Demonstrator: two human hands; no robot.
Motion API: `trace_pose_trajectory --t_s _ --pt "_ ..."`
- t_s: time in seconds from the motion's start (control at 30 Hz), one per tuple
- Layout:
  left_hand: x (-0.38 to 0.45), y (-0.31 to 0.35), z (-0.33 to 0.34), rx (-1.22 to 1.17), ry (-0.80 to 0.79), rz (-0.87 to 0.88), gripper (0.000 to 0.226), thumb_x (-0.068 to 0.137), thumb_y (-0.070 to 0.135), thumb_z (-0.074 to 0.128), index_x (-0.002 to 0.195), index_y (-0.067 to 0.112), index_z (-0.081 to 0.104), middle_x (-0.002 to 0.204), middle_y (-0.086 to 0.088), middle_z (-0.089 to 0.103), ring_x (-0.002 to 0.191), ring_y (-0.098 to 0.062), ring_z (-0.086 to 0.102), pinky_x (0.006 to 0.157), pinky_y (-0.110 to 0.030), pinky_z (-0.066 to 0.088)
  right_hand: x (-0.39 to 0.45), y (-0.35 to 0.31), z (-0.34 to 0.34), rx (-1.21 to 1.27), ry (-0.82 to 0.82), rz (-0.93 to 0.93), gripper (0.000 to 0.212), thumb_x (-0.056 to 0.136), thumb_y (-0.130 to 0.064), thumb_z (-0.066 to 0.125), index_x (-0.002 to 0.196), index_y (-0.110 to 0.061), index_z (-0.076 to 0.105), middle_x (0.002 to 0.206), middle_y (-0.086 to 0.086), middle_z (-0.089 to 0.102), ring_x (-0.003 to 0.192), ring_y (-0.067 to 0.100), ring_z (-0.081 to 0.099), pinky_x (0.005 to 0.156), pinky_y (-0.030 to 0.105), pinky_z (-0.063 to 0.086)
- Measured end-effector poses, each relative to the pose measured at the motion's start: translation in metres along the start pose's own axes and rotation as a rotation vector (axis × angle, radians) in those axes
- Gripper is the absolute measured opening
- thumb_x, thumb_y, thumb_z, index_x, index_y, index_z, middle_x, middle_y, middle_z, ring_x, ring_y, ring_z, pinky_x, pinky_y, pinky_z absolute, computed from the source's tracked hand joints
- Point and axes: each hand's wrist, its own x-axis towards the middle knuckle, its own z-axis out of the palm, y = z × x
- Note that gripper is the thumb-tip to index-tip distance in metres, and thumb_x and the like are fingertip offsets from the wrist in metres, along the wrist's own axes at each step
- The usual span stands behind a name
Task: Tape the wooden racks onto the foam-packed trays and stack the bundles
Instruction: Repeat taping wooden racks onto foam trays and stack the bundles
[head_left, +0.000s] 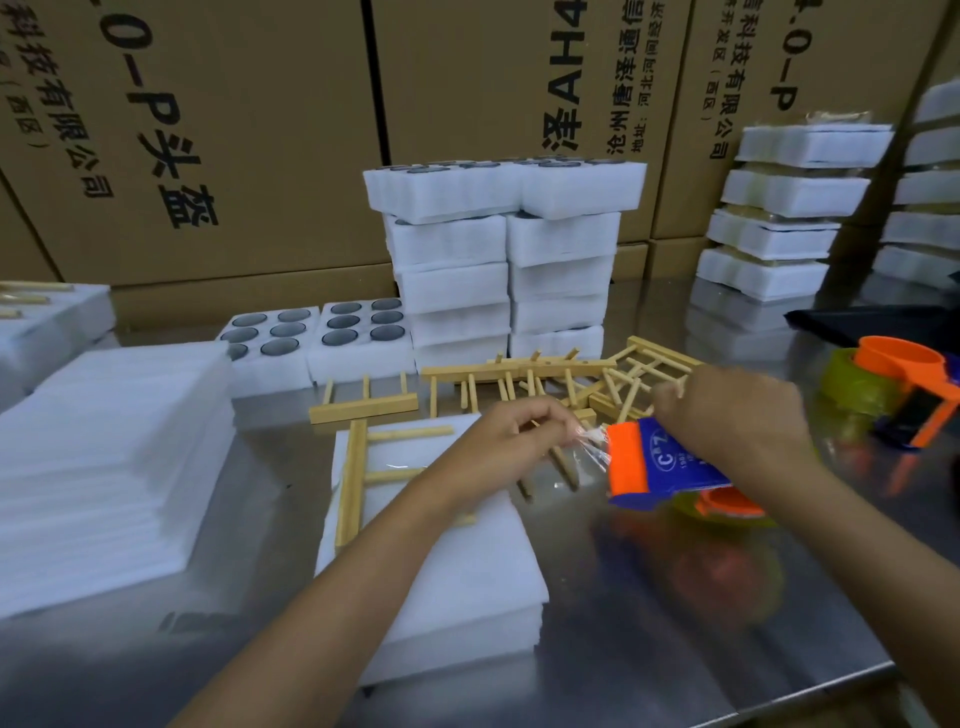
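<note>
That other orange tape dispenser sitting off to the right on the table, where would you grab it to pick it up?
Probably from above, by its orange body. The spare tape dispenser rests on the steel table with its orange ring uppermost and the yellowish tape roll on its left side. A grip across the frame, clear of the roll, looks safest. Its far side is cut off by the picture's edge.

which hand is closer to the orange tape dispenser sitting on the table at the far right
Right. The right hand, gripping the blue and orange tape dispenser, is just beside the idle orange dispenser; the left hand pinches the tape end farther away.
</note>
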Motion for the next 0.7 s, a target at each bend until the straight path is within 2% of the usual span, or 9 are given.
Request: trace_pose_trajectory --t_s 0.13,0.2,0.27,0.37,0.47,0.53,0.6,0.63,0.7 --pt "0.004 -0.004 0.001 0.024 -0.024 -0.044 0.023 0.093 0.018 0.056 0.082 0.031 0.072 0.095 0.014 0.069 0.092 -0.001 0.061 0.078 -0.029 0.050 -0.020 0.028 0.006 0.020 0.288 0.013 0.034 0.094 -0.029 0.053 0.071 -0.006 0.065 0.055 0.013 0.050 0.052 0.030 0.051 0.054 0.027 0.040" --pt "0.005 -0.008 0.003 0.135 -0.053 -0.070 0.020 0.094 0.017 0.059 0.086 0.024 0.075 0.101 0.007 0.067 0.096 -0.010 0.061 0.082 -0.036 0.055 -0.034 0.032 0.009 0.101 0.308 0.120 0.048 0.095 -0.033 0.047 0.059 -0.006 0.063 0.050 0.010 0.043 0.047 0.026 0.041 0.050 0.024 0.028" --pt "0.006 -0.012 0.006 0.279 -0.093 -0.073 0.018 0.092 0.015 0.060 0.089 0.018 0.078 0.102 0.005 0.066 0.095 -0.014 0.060 0.085 -0.040 0.056 -0.049 0.033 0.013 0.150 0.362 0.159 0.051 0.094 -0.033 0.047 0.053 -0.007 0.061 0.046 0.012 0.044 0.045 0.023 0.035 0.051 0.023 0.024" --pt "0.007 -0.015 0.007 0.412 -0.136 -0.075 0.018 0.087 0.013 0.062 0.089 0.019 0.078 0.111 0.003 0.065 0.108 -0.015 0.056 0.099 -0.043 0.048 -0.076 0.028 0.017 0.176 0.410 0.175 0.051 0.094 -0.031 0.042 0.054 -0.006 0.062 0.046 0.017 0.052 0.043 0.024 0.037 0.052 0.023 0.026" --pt "0.007 -0.016 0.008 0.474 -0.166 -0.066 0.018 0.086 0.011 0.062 0.089 0.022 0.077 0.114 0.007 0.064 0.120 -0.013 0.049 0.108 -0.039 0.040 -0.100 0.016 0.022 0.161 0.403 0.163 0.048 0.089 -0.032 0.041 0.058 -0.002 0.061 0.049 0.022 0.054 0.045 0.034 0.051 0.058 0.034 0.040" --pt "0.006 -0.013 0.009 0.428 -0.149 -0.069 0.017 0.087 0.010 0.063 0.091 0.017 0.078 0.110 0.007 0.065 0.116 -0.012 0.052 0.103 -0.038 0.045 -0.109 0.012 0.025 0.186 0.371 0.194 0.043 0.090 -0.031 0.044 0.065 0.000 0.061 0.056 0.024 0.056 0.055 0.038 0.056 0.068 0.042 0.046" --pt "0.002 -0.008 0.008 0.318 -0.117 -0.088 0.018 0.088 0.008 0.062 0.092 0.012 0.078 0.101 0.007 0.068 0.102 -0.011 0.059 0.089 -0.038 0.053 -0.113 0.012 0.024 0.280 0.442 0.197 0.026 0.091 -0.024 0.055 0.080 0.000 0.060 0.071 0.023 0.060 0.072 0.040 0.056 0.075 0.048 0.046" --pt "0.001 -0.006 0.008 0.261 -0.101 -0.097 0.018 0.089 0.006 0.061 0.091 0.012 0.078 0.099 0.004 0.070 0.097 -0.013 0.062 0.082 -0.042 0.056 -0.117 0.010 0.020 0.330 0.486 0.153 0.019 0.090 -0.020 0.057 0.090 -0.001 0.060 0.081 0.021 0.060 0.080 0.039 0.054 0.078 0.049 0.044" --pt "0.000 -0.003 0.007 0.182 -0.068 -0.100 0.022 0.088 0.003 0.060 0.087 0.016 0.078 0.102 -0.008 0.072 0.095 -0.024 0.064 0.078 -0.050 0.057 -0.126 -0.001 0.013 0.453 0.574 -0.030 0.022 0.088 -0.013 0.056 0.108 -0.005 0.057 0.095 0.013 0.058 0.087 0.030 0.049 0.075 0.040 0.040"
